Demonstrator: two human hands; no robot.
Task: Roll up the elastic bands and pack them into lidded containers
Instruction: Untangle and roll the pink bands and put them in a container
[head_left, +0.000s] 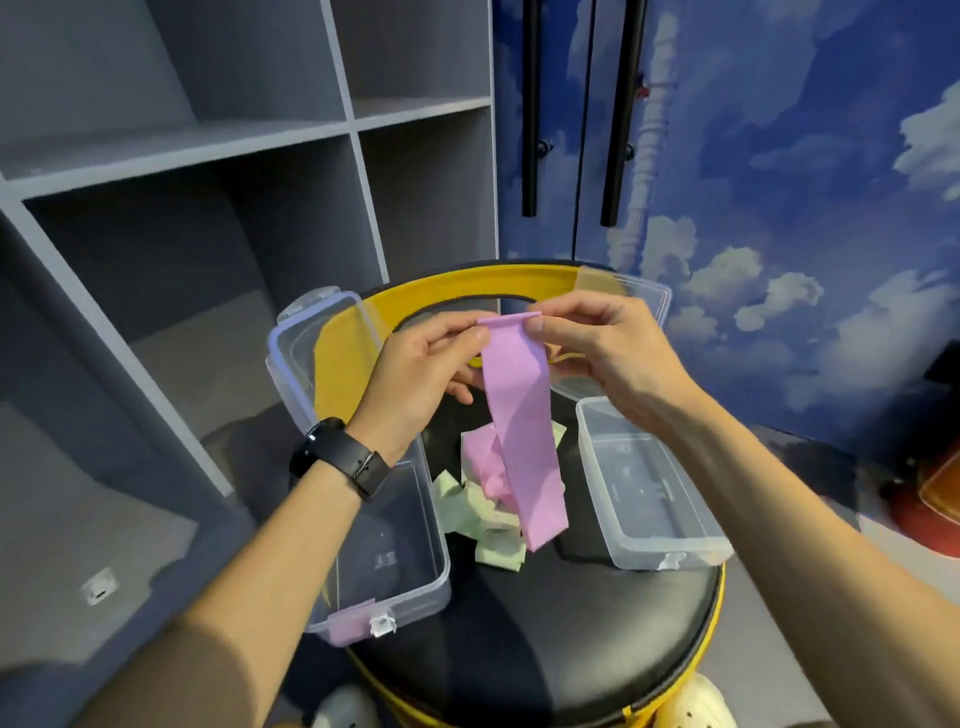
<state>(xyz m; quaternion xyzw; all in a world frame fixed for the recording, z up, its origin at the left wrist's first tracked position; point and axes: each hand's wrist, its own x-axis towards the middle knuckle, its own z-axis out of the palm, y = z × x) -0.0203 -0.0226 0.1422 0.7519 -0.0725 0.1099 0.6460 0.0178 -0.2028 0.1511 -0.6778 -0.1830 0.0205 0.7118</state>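
Standing behind everything, a grey shelf unit (218, 171) fills the left side, beside a cupboard door (779, 156) printed with sky and clouds. Below them a round stool (545, 649) with a black cushion and yellow rim carries the work. On it, the left container (395, 551) and the right container (644, 493) both lie open, clear lids flipped back. Between them sits a heap of pink and pale green bands (483, 499). Above the heap, a pink band (519, 415) hangs down, its top edge pinched by the left hand (421, 374) and the right hand (602, 343), each grip grasping one upper corner. A black watch (337, 457) circles the left wrist.
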